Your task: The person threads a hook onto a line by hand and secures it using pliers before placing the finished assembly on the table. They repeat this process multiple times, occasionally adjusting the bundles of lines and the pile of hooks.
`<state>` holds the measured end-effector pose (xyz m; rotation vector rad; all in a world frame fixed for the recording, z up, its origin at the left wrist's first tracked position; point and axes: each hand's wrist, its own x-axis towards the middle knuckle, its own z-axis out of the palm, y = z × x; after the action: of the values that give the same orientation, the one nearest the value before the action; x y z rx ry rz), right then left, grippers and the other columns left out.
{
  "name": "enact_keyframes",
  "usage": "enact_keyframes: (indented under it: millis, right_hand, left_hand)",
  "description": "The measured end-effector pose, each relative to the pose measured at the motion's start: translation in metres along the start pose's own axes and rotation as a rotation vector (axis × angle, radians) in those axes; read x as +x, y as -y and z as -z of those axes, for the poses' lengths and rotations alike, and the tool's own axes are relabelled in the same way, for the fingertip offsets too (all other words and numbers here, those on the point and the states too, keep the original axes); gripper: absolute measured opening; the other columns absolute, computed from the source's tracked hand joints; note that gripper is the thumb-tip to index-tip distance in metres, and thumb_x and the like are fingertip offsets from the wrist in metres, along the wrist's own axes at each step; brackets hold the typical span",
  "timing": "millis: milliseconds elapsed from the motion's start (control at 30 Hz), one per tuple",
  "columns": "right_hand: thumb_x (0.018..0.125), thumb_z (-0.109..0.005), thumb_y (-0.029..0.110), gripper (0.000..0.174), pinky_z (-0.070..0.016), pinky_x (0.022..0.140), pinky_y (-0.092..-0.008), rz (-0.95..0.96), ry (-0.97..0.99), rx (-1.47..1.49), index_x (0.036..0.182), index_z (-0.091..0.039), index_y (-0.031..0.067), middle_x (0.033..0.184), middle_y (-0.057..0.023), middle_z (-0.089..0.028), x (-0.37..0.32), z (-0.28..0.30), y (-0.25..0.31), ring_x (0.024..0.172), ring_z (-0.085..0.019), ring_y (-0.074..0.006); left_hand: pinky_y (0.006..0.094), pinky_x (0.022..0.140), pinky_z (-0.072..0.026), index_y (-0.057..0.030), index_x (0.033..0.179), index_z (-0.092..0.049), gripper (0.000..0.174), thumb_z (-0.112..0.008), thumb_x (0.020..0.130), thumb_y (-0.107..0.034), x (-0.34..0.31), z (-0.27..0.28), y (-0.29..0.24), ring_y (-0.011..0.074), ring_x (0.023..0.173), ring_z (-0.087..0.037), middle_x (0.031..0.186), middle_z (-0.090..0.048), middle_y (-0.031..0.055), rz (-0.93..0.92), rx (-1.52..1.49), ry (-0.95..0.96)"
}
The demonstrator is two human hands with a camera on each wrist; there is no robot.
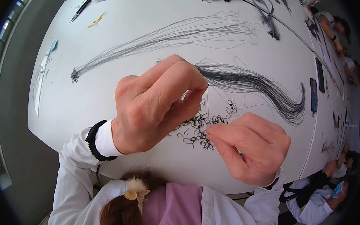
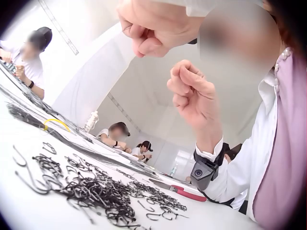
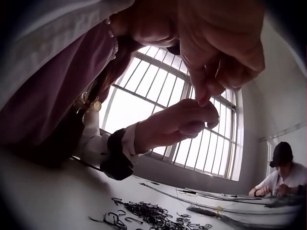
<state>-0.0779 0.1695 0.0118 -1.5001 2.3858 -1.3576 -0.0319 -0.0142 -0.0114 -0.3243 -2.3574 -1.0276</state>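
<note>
My left hand [image 1: 157, 105] is raised over the table, thumb and forefinger pinched together, with a tiny dark tip showing between them. Lower and to the right, my right hand [image 1: 252, 146] pinches with thumb and forefinger. A fine fishing line runs between the two sets of fingertips; whether a hook is pinched on it I cannot tell. Beneath both hands lies a loose pile of black fish hooks [image 2: 98, 194], partly hidden by them in the head view. Just beyond, a thick bundle of dark fishing lines [image 1: 256, 84] stretches to the right.
A thinner line bundle [image 1: 143, 42] lies farther back, near a pen [image 1: 80, 10] and yellow ties [image 1: 96, 20]. Two phones, one a dark phone [image 1: 314, 95], lie at the right. Red-handled pliers [image 2: 189, 193] lie beyond the hooks. Other people sit along the tables.
</note>
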Motion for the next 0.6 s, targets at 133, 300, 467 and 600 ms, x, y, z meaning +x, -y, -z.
enact_keyframes:
  millis: [133,300,467,600]
  right_hand:
    - [0.060,-0.071,-0.010,0.022,-0.0349,0.040,-0.0218,0.230,-0.184,-0.267,0.078,-0.067,0.0000,0.060,-0.0058,-0.058,-0.003,0.014,0.005,0.047,-0.049,-0.0109]
    - [0.066,-0.067,-0.014,0.020,-0.0307,0.042,-0.0198,0.257,-0.286,-0.231,0.083,-0.064,-0.0049,0.067,-0.0062,-0.058,0.002,0.025,-0.019,0.049,-0.043,-0.0096]
    - [0.075,-0.064,-0.009,0.008,-0.0315,0.047,-0.0156,-0.135,-0.194,0.112,0.080,-0.064,-0.0028,0.067,-0.0007,-0.056,0.008,0.014,-0.031,0.055,-0.043,0.0005]
    - [0.077,-0.063,-0.007,0.005,-0.0363,0.051,-0.0139,-0.396,-0.033,0.339,0.081,-0.063,-0.0033,0.073,-0.0007,-0.059,0.008,0.005,-0.042,0.060,-0.048,0.0000]
  left_hand:
    - [0.0196,0.045,-0.0411,-0.0028,0.077,-0.058,0.020,-0.063,0.064,0.012,0.000,-0.001,-0.004,0.0092,0.055,-0.055,0.075,-0.060,0.0055,-0.067,0.024,0.099]
    - [0.0225,0.044,-0.0431,-0.0049,0.077,-0.058,0.021,-0.065,0.063,0.008,-0.001,-0.006,-0.013,0.0120,0.052,-0.056,0.075,-0.061,0.0057,-0.127,-0.051,0.261]
    - [0.0232,0.047,-0.0461,-0.0051,0.077,-0.059,0.020,-0.066,0.064,0.008,-0.003,-0.007,-0.014,0.0136,0.055,-0.060,0.074,-0.062,0.0064,-0.145,-0.153,0.311]
    - [0.0238,0.048,-0.0467,-0.0048,0.078,-0.060,0.019,-0.065,0.064,0.008,-0.004,-0.002,-0.015,0.0140,0.057,-0.060,0.074,-0.063,0.0075,-0.134,-0.150,0.290]
